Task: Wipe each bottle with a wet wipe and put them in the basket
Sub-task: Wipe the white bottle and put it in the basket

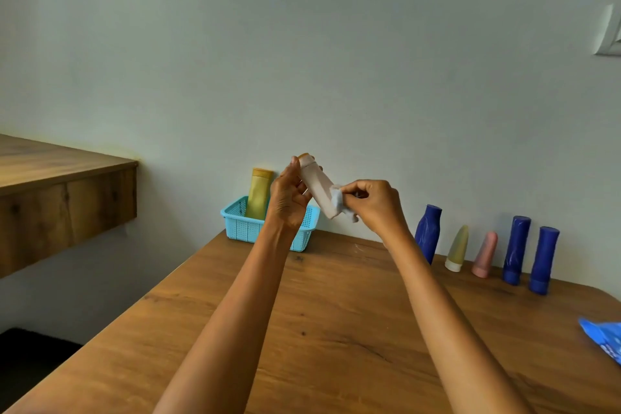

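While left hand [289, 198] grips it, pale bottle [316, 186] tilts, cap up-left.

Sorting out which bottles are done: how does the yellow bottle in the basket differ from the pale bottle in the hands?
The yellow bottle stands upright in the blue basket; the pale pink bottle is held tilted in the air. Nothing touches the yellow one, while the left hand grips the pale one and the right hand presses a wet wipe on it. Both have orange-tan caps pointing up.
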`<act>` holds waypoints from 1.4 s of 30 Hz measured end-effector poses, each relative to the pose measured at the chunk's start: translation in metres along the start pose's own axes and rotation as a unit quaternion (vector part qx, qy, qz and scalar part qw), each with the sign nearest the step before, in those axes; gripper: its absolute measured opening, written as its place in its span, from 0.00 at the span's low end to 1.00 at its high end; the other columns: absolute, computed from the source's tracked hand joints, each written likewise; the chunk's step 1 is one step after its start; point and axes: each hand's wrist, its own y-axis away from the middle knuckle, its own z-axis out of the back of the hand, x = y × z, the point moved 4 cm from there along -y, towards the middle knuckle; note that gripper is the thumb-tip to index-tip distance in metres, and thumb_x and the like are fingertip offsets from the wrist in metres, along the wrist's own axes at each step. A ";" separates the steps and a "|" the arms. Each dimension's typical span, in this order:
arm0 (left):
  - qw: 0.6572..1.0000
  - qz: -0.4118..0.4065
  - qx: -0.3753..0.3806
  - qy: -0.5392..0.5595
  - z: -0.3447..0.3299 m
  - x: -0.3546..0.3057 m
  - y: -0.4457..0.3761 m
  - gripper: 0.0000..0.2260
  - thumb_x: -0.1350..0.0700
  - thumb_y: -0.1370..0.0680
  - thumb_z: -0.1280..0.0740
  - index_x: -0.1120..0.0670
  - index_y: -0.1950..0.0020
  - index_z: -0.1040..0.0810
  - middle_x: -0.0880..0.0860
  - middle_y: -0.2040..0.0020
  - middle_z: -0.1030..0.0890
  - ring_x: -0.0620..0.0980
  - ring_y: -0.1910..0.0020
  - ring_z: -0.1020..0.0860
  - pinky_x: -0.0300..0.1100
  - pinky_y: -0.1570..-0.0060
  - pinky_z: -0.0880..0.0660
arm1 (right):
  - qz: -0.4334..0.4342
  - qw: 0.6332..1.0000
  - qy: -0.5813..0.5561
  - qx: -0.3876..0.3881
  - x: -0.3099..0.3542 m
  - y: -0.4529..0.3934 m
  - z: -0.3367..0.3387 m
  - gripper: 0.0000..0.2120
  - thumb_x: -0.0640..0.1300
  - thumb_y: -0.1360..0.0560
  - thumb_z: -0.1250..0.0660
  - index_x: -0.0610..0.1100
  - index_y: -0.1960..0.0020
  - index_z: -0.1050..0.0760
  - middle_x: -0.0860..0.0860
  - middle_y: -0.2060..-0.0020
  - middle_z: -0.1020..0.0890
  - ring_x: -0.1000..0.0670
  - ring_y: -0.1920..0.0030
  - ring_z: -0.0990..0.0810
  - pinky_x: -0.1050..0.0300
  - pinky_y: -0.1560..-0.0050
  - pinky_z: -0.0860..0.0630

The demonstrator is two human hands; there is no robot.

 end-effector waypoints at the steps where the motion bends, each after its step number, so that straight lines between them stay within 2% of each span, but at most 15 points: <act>1: 1.000 0.003 0.008 0.001 -0.002 0.000 0.000 0.12 0.53 0.19 0.40 0.60 0.46 0.23 0.57 0.56 0.17 0.54 0.53 0.20 0.49 0.42 0.26 | -0.004 1.000 -0.002 -0.018 -0.002 0.000 0.002 0.05 0.42 0.28 0.29 0.44 0.53 0.17 0.51 0.61 0.18 0.58 0.65 0.23 0.68 0.67 0.26; 4: 0.998 0.012 0.053 -0.025 -0.013 0.007 0.002 0.14 0.51 0.21 0.41 0.60 0.45 0.23 0.58 0.53 0.18 0.53 0.53 0.20 0.49 0.42 0.27 | 0.040 0.993 0.025 -0.112 0.003 0.003 0.004 0.07 0.39 0.27 0.31 0.40 0.49 0.18 0.47 0.54 0.16 0.52 0.57 0.20 0.64 0.59 0.25; 7: 0.997 0.003 0.076 -0.034 -0.020 0.007 0.004 0.15 0.50 0.24 0.39 0.59 0.46 0.22 0.56 0.54 0.17 0.52 0.54 0.19 0.45 0.47 0.25 | 0.125 0.978 0.018 -0.164 0.019 0.008 0.002 0.07 0.37 0.28 0.30 0.39 0.51 0.18 0.46 0.56 0.16 0.52 0.57 0.20 0.66 0.60 0.26; 10: 0.999 0.008 0.045 -0.005 -0.010 0.000 0.001 0.17 0.49 0.26 0.36 0.60 0.45 0.23 0.56 0.55 0.18 0.52 0.54 0.21 0.47 0.47 0.25 | 0.158 0.986 0.007 -0.047 0.026 0.009 -0.009 0.05 0.40 0.29 0.28 0.43 0.54 0.17 0.50 0.59 0.17 0.56 0.61 0.21 0.67 0.62 0.24; 13: 1.000 -0.009 0.006 -0.006 0.006 -0.003 -0.004 0.14 0.52 0.21 0.38 0.61 0.43 0.25 0.59 0.50 0.22 0.55 0.49 0.22 0.50 0.44 0.26 | 0.110 0.993 0.032 0.038 0.015 0.004 -0.013 0.04 0.41 0.30 0.28 0.45 0.55 0.17 0.51 0.58 0.17 0.55 0.60 0.20 0.60 0.62 0.20; 17: 0.998 0.024 -0.030 -0.042 0.001 0.004 -0.007 0.09 0.54 0.21 0.36 0.60 0.48 0.24 0.58 0.53 0.21 0.54 0.55 0.21 0.47 0.51 0.23 | 0.120 0.991 0.049 -0.021 0.005 0.003 -0.004 0.03 0.40 0.30 0.27 0.43 0.56 0.17 0.51 0.59 0.17 0.57 0.62 0.22 0.73 0.65 0.28; 19: 0.994 0.062 -0.043 -0.079 -0.005 0.014 -0.007 0.11 0.53 0.23 0.34 0.61 0.48 0.23 0.58 0.55 0.22 0.53 0.58 0.22 0.44 0.57 0.23 | 0.146 0.987 0.045 -0.040 0.008 0.006 -0.005 0.03 0.41 0.30 0.27 0.43 0.56 0.17 0.51 0.60 0.18 0.59 0.63 0.23 0.74 0.64 0.29; 22: 0.988 0.103 -0.017 -0.110 -0.017 0.034 -0.003 0.13 0.52 0.24 0.32 0.61 0.48 0.22 0.60 0.53 0.21 0.54 0.57 0.22 0.44 0.58 0.23 | 0.160 0.978 0.067 -0.113 0.013 0.008 -0.005 0.05 0.41 0.29 0.28 0.41 0.54 0.18 0.48 0.59 0.17 0.55 0.61 0.21 0.68 0.61 0.26; 25: 0.982 0.149 0.006 -0.114 -0.024 0.044 0.000 0.11 0.50 0.24 0.32 0.59 0.54 0.20 0.56 0.59 0.18 0.52 0.60 0.20 0.42 0.62 0.22 | 0.145 0.974 0.062 -0.164 0.009 0.008 0.002 0.05 0.40 0.28 0.29 0.40 0.53 0.19 0.46 0.57 0.18 0.51 0.58 0.20 0.62 0.59 0.24; 30: 0.967 0.191 0.084 -0.147 -0.034 0.046 0.004 0.11 0.49 0.25 0.32 0.57 0.52 0.20 0.55 0.58 0.18 0.51 0.59 0.19 0.43 0.59 0.21 | 0.124 0.966 0.030 -0.225 0.001 0.007 0.020 0.06 0.37 0.27 0.31 0.40 0.51 0.20 0.46 0.53 0.18 0.55 0.55 0.22 0.76 0.56 0.31; 32: 0.968 0.175 0.091 -0.154 -0.038 0.043 0.004 0.11 0.50 0.25 0.32 0.57 0.50 0.20 0.55 0.55 0.18 0.52 0.57 0.20 0.43 0.58 0.22 | 0.128 0.963 0.025 -0.236 0.001 0.007 0.022 0.06 0.37 0.27 0.30 0.40 0.51 0.20 0.46 0.53 0.18 0.57 0.55 0.23 0.76 0.56 0.31; 34: 0.974 0.156 0.078 -0.145 -0.038 0.038 0.000 0.10 0.51 0.24 0.32 0.57 0.50 0.20 0.56 0.53 0.19 0.52 0.57 0.20 0.43 0.58 0.22 | 0.144 0.965 0.022 -0.218 0.004 0.007 0.019 0.05 0.38 0.28 0.30 0.40 0.52 0.20 0.47 0.55 0.19 0.57 0.57 0.24 0.76 0.59 0.31; 37: 0.984 0.141 0.000 -0.107 -0.025 0.029 -0.006 0.10 0.52 0.25 0.31 0.60 0.55 0.21 0.57 0.59 0.20 0.51 0.63 0.21 0.42 0.64 0.22 | 0.184 0.974 0.059 -0.118 0.010 0.008 0.005 0.04 0.40 0.29 0.28 0.41 0.55 0.20 0.50 0.59 0.20 0.57 0.61 0.24 0.73 0.62 0.29; 40: 0.984 0.138 -0.075 -0.087 -0.005 0.025 -0.012 0.10 0.53 0.26 0.29 0.60 0.56 0.23 0.56 0.60 0.21 0.52 0.64 0.22 0.44 0.62 0.24 | 0.202 0.969 0.138 -0.023 0.011 0.009 -0.010 0.04 0.42 0.30 0.28 0.42 0.57 0.19 0.49 0.59 0.20 0.52 0.62 0.22 0.61 0.63 0.24; 42: 0.984 0.127 -0.103 -0.073 0.003 0.024 -0.012 0.11 0.54 0.26 0.29 0.60 0.52 0.23 0.57 0.57 0.21 0.53 0.61 0.22 0.45 0.61 0.23 | 0.212 0.960 0.184 0.013 0.011 0.010 -0.016 0.05 0.43 0.30 0.28 0.43 0.56 0.19 0.49 0.59 0.21 0.51 0.61 0.22 0.59 0.63 0.25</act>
